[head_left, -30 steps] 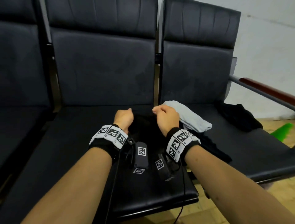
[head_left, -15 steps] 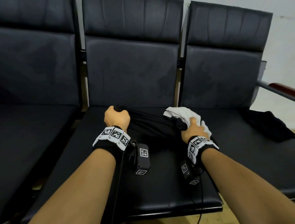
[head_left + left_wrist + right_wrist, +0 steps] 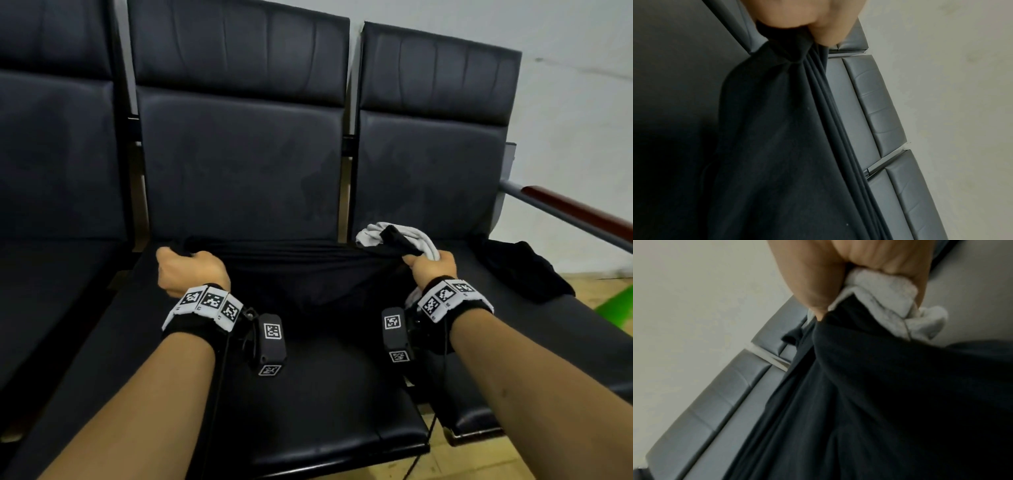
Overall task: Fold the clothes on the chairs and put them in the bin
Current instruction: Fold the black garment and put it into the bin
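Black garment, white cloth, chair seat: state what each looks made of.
Black garment: soft matte fabric, probably thin knit; it pulls into fine pleats between the hands.
White cloth: thicker soft fabric, perhaps cotton; its bunched folds are rounded.
Chair seat: smooth black leather or vinyl with a faint sheen.

Black garment (image 3: 308, 274), white cloth (image 3: 414, 236), black chairs (image 3: 239, 164), checkered black-and-white wristbands (image 3: 209, 301).

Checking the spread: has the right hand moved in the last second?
Yes. The right hand went right, from beside the left hand over the middle seat to past the seat gap, stretching the black garment.
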### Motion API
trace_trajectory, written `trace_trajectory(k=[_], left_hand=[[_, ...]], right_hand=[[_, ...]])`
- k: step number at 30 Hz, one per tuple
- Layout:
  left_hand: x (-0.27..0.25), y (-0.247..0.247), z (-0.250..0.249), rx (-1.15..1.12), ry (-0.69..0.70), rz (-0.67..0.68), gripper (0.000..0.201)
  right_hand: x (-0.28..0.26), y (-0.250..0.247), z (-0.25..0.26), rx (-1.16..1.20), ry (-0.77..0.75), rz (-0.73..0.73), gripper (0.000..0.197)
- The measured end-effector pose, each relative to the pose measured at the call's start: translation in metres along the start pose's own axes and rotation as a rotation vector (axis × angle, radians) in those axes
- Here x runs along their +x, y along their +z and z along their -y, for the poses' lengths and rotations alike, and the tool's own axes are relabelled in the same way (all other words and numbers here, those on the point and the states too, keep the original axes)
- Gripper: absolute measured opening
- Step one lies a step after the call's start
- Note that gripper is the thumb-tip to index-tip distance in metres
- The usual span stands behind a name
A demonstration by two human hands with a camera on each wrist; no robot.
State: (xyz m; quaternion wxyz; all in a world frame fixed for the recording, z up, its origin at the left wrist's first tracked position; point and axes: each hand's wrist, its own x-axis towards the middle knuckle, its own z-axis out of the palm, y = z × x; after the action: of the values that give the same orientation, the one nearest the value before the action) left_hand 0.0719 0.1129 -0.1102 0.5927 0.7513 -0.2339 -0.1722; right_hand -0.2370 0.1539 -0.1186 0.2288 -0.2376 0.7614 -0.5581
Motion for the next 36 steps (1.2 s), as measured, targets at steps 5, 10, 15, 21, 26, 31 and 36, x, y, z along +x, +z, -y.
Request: trace_trajectory(k=[5, 10, 15, 21, 26, 31, 36], left_hand=[[0.009, -0.003, 0.011, 0.001, -0.106, -0.029, 0.026], [0.022, -0.006, 0.013, -0.033, -0.093, -0.114, 0.026], [0.044, -0.018, 0.012, -0.079, -0.086, -0.199, 0.030], [0.052, -0.020, 0.014, -0.125, 0.145, -0.157, 0.035], [0.047, -0.015, 0.021, -0.040, 0.125, 0.089, 0.035], [0.028, 0.001, 0.022, 0.047, 0.146, 0.363, 0.035], [0.024, 0.004, 0.016, 0.005, 0.161, 0.435, 0.033]], right_hand=[[-0.005, -0.008, 0.001, 0.202, 0.082, -0.116, 0.032], [-0.005, -0.003, 0.002, 0.423, 0.106, -0.346, 0.038], [0.002, -0.010, -0.005, 0.154, -0.038, -0.512, 0.037], [0.001, -0.009, 0.018, 0.150, -0.424, -0.654, 0.047], [0.002, 0.009, 0.013, -0.400, -0.455, -0.276, 0.066], [-0.012, 0.042, -0.036, -1.080, -0.173, 0.174, 0.053], [0.015, 0.043, -0.052, -1.201, -0.021, 0.482, 0.068]])
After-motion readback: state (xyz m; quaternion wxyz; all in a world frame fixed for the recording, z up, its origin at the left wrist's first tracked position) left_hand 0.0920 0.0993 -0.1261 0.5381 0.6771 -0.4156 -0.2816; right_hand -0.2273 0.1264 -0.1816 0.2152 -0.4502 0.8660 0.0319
